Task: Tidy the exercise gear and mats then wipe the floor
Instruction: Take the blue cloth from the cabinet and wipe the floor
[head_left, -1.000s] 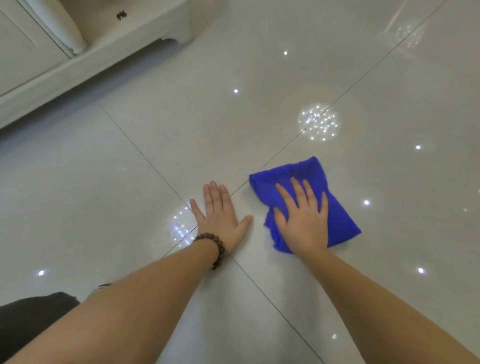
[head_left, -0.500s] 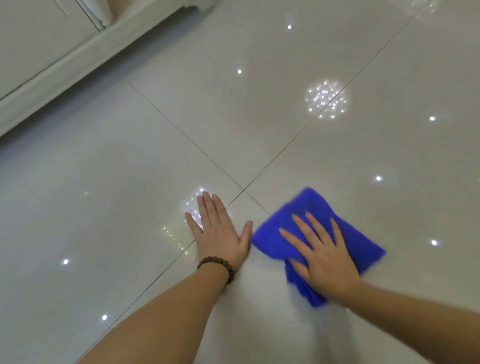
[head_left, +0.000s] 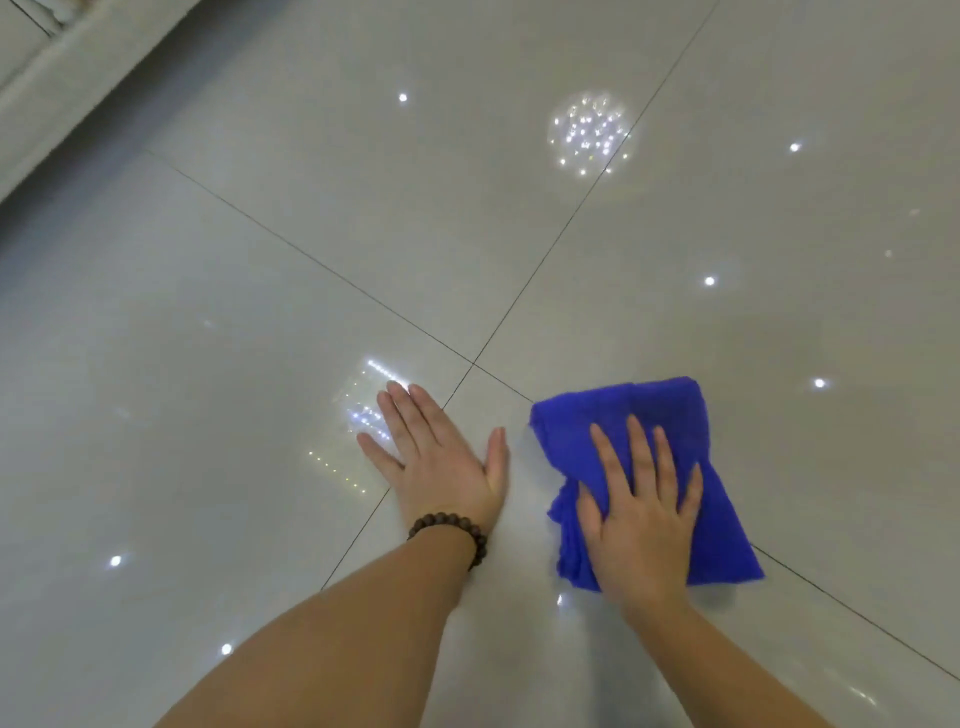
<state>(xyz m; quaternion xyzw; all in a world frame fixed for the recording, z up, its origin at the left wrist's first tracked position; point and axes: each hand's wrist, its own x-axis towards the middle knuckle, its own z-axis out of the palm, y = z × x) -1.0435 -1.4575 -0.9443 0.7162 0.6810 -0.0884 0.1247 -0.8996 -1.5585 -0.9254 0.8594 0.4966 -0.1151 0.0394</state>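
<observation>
Both hands flat, fingers spread — left (head_left: 447, 462), right (head_left: 641, 512) — forearms extended.

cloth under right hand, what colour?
Solid royal blue cloth, no pattern; head view, the only one.

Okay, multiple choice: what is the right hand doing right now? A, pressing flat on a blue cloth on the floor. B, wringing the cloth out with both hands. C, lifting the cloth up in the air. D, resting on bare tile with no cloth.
A: the right hand lies spread, palm down, on the blue cloth, which sits on the tiled floor, while the left hand rests on bare tile beside it.
</observation>
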